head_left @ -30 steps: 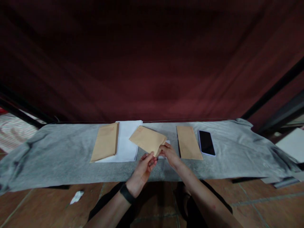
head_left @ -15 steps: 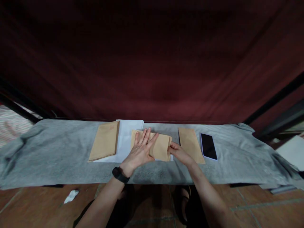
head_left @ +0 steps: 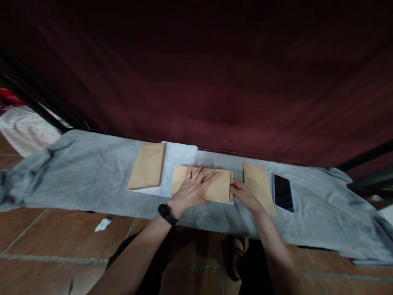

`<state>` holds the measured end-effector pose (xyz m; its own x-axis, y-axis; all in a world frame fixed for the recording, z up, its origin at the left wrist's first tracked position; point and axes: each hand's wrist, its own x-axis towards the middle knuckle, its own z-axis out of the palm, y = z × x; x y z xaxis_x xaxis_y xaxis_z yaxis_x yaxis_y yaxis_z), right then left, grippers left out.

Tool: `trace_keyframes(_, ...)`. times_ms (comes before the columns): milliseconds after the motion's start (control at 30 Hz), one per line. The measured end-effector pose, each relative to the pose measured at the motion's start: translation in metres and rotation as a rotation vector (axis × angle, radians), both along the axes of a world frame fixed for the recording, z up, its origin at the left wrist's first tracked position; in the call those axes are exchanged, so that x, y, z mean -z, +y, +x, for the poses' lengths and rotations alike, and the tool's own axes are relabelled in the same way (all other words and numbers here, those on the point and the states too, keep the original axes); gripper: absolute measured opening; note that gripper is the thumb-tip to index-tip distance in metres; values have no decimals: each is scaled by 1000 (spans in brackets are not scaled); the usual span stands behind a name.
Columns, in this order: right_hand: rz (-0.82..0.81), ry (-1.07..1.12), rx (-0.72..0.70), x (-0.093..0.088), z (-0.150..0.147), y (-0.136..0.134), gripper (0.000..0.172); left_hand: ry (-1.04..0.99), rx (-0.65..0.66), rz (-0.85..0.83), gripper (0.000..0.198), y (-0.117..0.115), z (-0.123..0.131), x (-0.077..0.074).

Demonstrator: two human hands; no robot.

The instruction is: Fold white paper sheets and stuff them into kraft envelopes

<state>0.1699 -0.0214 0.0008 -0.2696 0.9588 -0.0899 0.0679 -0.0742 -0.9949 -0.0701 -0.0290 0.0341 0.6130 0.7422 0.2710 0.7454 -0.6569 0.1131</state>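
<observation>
A brown paper envelope (head_left: pixel 220 187) lies crosswise in front of me, partly on top of white paper sheets (head_left: pixel 178 159). Spread flat on its middle, my left hand (head_left: pixel 193 191), with a black band at the wrist, presses it down with fingers apart. At the envelope's right end, where its layers stand slightly apart, my right hand (head_left: pixel 244 195) pinches the edge. Some of those fingertips are hidden by the paper. Just right of that hand rests another brown envelope (head_left: pixel 259 189), and a stack of brown envelopes (head_left: pixel 146 167) sits at the left over the sheets.
A phone (head_left: pixel 283 193) with a dark screen lies at the right. Grey cloth (head_left: pixel 101 172) covers the long, narrow surface. Behind it hangs a dark red curtain (head_left: pixel 215 102). A crumpled white scrap (head_left: pixel 103 224) is on the tiled floor (head_left: pixel 67 241).
The camera view has tilted and shifted, so everything on the cloth appears further right. Both hands keep about the same places on the envelope.
</observation>
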Motion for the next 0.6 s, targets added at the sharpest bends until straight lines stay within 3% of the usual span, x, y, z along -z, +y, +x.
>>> trace_keyframes(167, 79, -127, 138, 13, 4, 6, 29, 45, -7, 8, 105, -2, -2, 1)
trace_keyframes(400, 155, -219, 167, 19, 6, 10, 29, 65, -4, -13, 104, -4, -4, 0)
trace_keyframes(600, 284, -111, 513, 1, 14, 7, 29, 61, -19, -29, 107, 1, -4, 9)
